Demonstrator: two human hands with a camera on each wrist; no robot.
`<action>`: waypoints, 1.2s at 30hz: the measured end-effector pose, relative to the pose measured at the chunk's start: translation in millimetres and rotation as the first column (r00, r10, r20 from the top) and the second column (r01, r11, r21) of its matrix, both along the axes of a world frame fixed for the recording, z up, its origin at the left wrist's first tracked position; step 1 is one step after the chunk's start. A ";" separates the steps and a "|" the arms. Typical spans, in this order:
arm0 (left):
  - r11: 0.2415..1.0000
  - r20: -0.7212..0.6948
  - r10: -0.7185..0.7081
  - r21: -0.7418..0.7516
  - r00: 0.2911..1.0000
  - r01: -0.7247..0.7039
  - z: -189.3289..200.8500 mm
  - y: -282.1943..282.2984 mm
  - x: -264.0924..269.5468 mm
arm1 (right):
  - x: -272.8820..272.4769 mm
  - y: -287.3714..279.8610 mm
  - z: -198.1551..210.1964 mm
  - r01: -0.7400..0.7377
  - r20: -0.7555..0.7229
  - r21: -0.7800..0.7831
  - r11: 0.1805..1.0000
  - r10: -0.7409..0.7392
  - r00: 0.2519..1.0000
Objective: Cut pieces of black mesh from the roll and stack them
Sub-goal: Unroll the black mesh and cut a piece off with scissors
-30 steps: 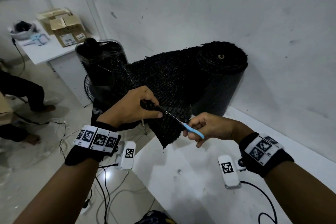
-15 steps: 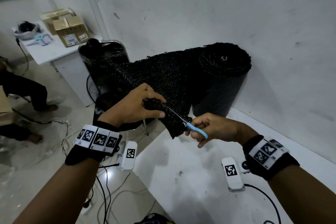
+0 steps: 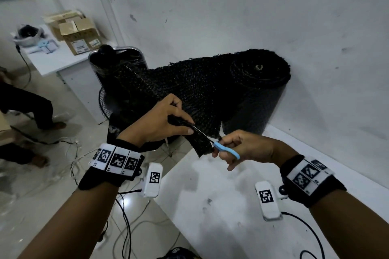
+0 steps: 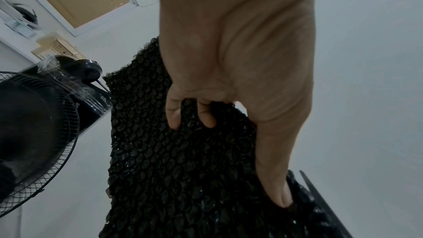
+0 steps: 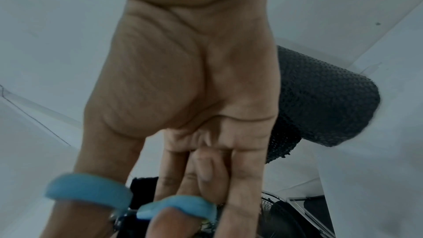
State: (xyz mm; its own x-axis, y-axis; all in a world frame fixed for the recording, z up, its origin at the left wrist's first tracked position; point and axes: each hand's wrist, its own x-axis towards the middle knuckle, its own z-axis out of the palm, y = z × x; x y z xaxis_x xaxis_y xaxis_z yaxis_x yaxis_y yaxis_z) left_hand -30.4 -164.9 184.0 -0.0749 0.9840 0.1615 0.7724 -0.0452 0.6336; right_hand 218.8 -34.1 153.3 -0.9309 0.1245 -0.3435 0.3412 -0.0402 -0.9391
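Fingers (image 3: 181, 124) of the left hand (image 3: 155, 124) pinch the loose black mesh (image 3: 189, 92) drawn off the roll (image 3: 259, 90) on the white table (image 3: 221, 206); the right hand (image 3: 242, 147) grips blue-handled scissors (image 3: 223, 147), blades in the mesh beside the left thumb.

Scissors (image 3: 219, 145) blades mostly hidden (by mesh (image 3: 189, 90) and left hand (image 3: 160, 124)).

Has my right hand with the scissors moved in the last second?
No, not noticeably. The right hand, gripping the blue scissors, sits in the same spot below the open end of the mesh roll.
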 end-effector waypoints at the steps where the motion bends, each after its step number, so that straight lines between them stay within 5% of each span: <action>1: 1.000 -0.004 -0.001 -0.006 1.000 0.001 -0.2 0.0 -0.1 | -0.4 0.0 0.4 0.004 -0.002 0.000 1.000 -0.004 1.000; 36: 0.999 -0.048 0.005 -0.034 0.999 -0.006 5.0 4.8 9.7 | 2.7 -3.3 9.7 0.014 -0.030 0.064 0.998 -0.012 0.999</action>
